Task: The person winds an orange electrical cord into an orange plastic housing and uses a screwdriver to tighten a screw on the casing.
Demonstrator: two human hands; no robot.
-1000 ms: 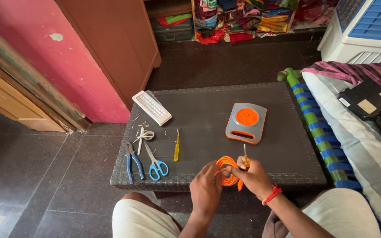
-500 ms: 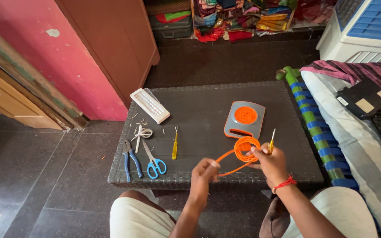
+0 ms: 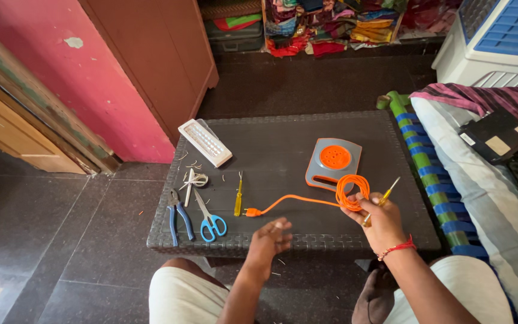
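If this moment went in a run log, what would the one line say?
right hand: holds orange cord coil and yellow screwdriver | left hand: empty, open, above table edge | cord plug: lying on table

Your right hand [image 3: 381,223] grips a coil of orange cable [image 3: 351,192], its plastic sheath smooth and faintly glossy, along with a small screwdriver [image 3: 384,198] that has a clear yellow plastic handle. Near the right edge of the table [image 3: 283,150], whose dark top looks woven and rough, sits a matt grey and orange plastic casing [image 3: 333,162]. By the left edge you have scissors [image 3: 209,217] with shiny metal blades and blue plastic grips, and pliers [image 3: 178,215] of dull metal with blue sleeves. At the far left corner lies a white plastic lamp [image 3: 205,142], smooth and ribbed. Your lap is covered in pale matt cloth [image 3: 187,297].
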